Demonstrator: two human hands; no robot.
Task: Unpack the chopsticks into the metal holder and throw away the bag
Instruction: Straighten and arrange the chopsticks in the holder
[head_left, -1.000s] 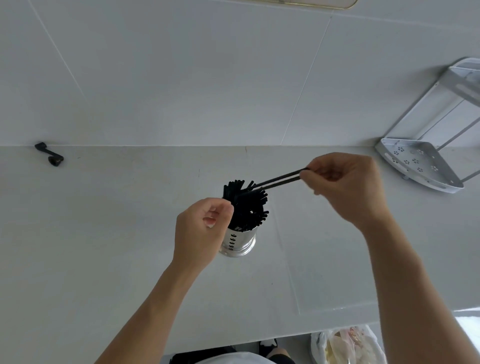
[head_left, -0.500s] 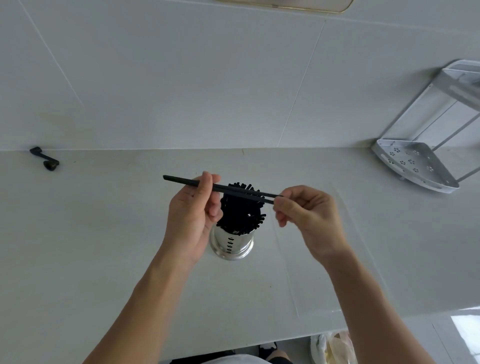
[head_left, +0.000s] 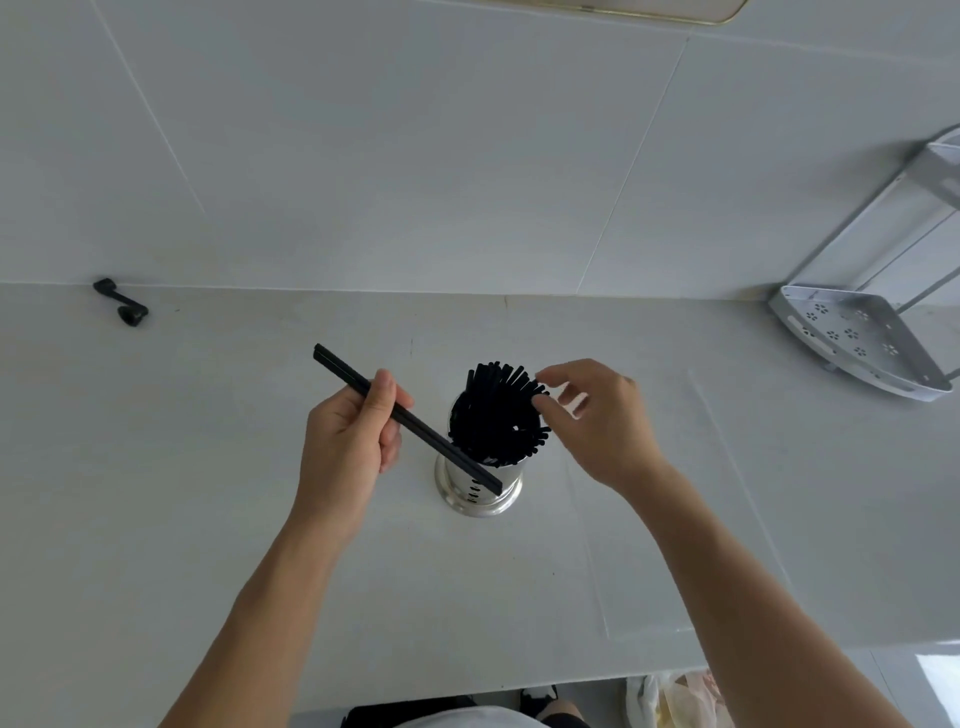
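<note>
- A pale grey counter (head_left: 208, 519) is seen from above, running wide from left to right and meeting a wall (head_left: 415, 156) of large light tiles at the far edge.
- A faint seam is seen on the counter to the right of centre, running from far to near.
- A shiny metal holder (head_left: 480, 488) is stood upright near the middle of the counter, and it is packed with black chopsticks (head_left: 498, 415) whose ends are fanned out above its rim.
- A pair of chopsticks (head_left: 405, 415) is gripped in the left hand (head_left: 348, 441), thumb laid over the sticks and fingers curled beneath; the pair is held slanted, its far end up to the left, its near end down across the front of the holder.
- The right hand (head_left: 597, 421) is held just right of the bundle with fingers loosely curled; its fingertips are at the black ends, and nothing is gripped.
- A small black hook-like piece (head_left: 122, 304) is left lying at the far left, by the wall.
- A grey perforated corner rack (head_left: 857, 338) is seen at the far right.
- A plastic bag (head_left: 670, 701) is glimpsed on the floor below the near edge of the counter, to the right.
</note>
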